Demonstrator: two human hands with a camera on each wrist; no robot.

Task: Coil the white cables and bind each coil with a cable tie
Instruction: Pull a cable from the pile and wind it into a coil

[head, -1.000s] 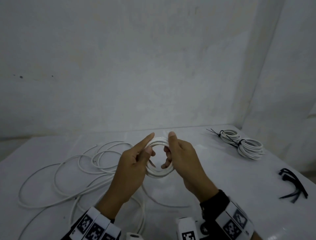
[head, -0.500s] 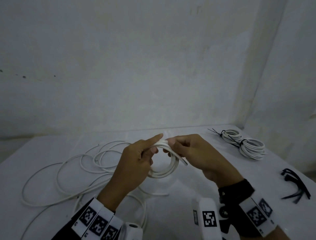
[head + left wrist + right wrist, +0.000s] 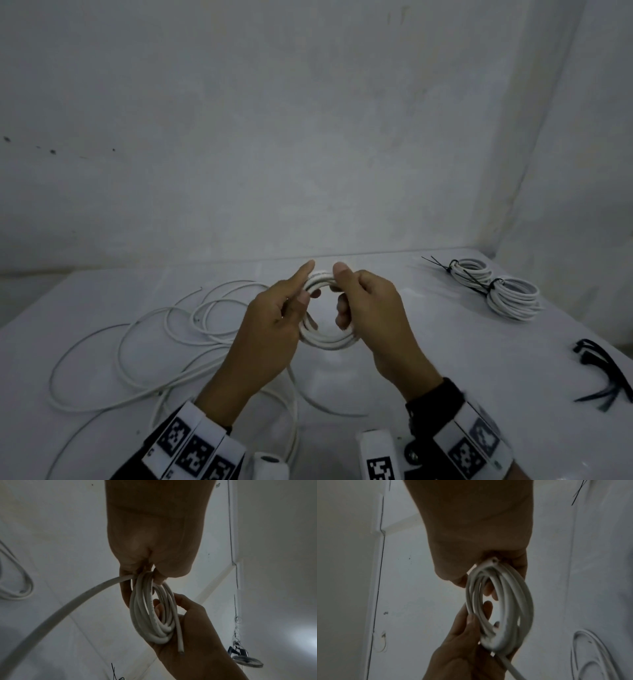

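A small coil of white cable (image 3: 325,339) hangs upright above the table between both hands. My left hand (image 3: 274,322) grips its left side, index finger stretched along the top. My right hand (image 3: 370,308) grips the right side, thumb on top and fingers through the ring. In the left wrist view the coil (image 3: 150,615) has a cut end (image 3: 181,651) sticking out by the right palm, and a loose strand (image 3: 68,605) runs off left. The right wrist view shows the coil (image 3: 501,608) held by both hands. The uncoiled rest of the cable (image 3: 144,342) sprawls on the table at left.
Two bound white coils (image 3: 507,294) with black ties lie at the back right of the white table (image 3: 445,359). Several loose black cable ties (image 3: 603,373) lie at the right edge. Walls stand behind and to the right.
The right hand, which had swung out to the right laying a loop over the coil, has come back to grip the coil's right side. The left hand kept its hold.
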